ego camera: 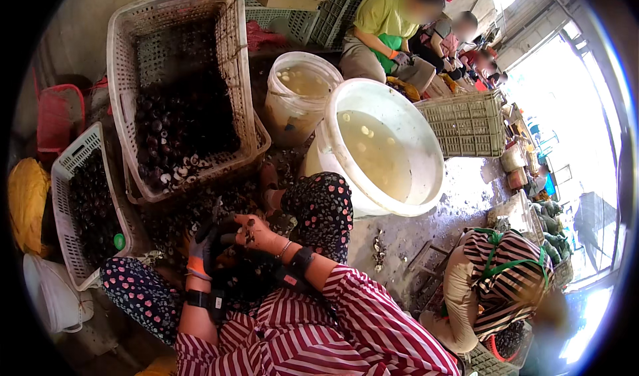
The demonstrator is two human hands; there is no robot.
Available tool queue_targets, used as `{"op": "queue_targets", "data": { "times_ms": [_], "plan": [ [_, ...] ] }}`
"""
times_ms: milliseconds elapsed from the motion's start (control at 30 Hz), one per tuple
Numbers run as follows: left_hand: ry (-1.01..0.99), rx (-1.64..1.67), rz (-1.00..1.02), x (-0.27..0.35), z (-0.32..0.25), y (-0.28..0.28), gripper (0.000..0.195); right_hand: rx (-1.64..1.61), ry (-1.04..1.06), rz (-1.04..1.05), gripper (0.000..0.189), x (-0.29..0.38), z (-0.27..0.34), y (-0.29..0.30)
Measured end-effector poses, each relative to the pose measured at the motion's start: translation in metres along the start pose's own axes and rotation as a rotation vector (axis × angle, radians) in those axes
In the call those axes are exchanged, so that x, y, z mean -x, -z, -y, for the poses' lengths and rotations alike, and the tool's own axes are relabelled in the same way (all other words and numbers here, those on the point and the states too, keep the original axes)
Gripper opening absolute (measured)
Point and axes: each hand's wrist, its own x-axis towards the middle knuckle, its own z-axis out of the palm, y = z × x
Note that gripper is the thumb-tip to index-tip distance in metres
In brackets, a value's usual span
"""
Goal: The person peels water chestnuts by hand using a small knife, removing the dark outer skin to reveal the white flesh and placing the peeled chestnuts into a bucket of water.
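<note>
My left hand [200, 250], in a grey glove with an orange cuff, is low before me between my knees, its fingers around something dark that I cannot make out. Close to its right is my right hand [257, 233], bare at the back and specked with dark bits, its fingertips hidden near a dark object. Beyond my hands stands a large plastic crate [116, 101] holding dark snail-like shells [172, 121] and some pale shell pieces [182, 172]. A smaller white crate [62, 226] at the left holds more small dark shells [95, 211].
A big white tub [434, 176] and a white bucket [274, 101], with cloudy water and pale pieces, stand right of the crate. Shell debris [379, 251] lies on the wet floor. Co-workers sit at the upper right [382, 21] and lower right [504, 271]. A white bucket [60, 296] is at far left.
</note>
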Motion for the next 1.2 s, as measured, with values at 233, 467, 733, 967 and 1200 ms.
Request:
{"op": "queue_targets", "data": {
  "times_ms": [233,467,733,967,1200],
  "plan": [
    [-0.339,-0.409,0.063,0.009,-0.008,-0.010,0.035,0.168,0.357,0.001,0.051,0.000,-0.002,0.000],
    [-0.245,-0.283,0.057,0.014,-0.006,-0.011,0.030,0.300,0.039,-0.062,0.036,0.005,-0.038,-0.022],
    [0.084,-0.102,0.046,0.013,-0.007,-0.001,0.035,0.321,0.062,-0.052,0.033,0.004,-0.048,-0.032],
    [0.036,-0.007,0.128,-0.004,0.009,-0.015,0.031,0.405,0.125,-0.105,0.018,0.019,-0.056,-0.009],
    [-0.255,-0.352,-0.017,-0.024,0.038,0.047,0.031,0.610,0.052,-0.236,0.023,0.008,-0.008,0.006]
  ]
}}
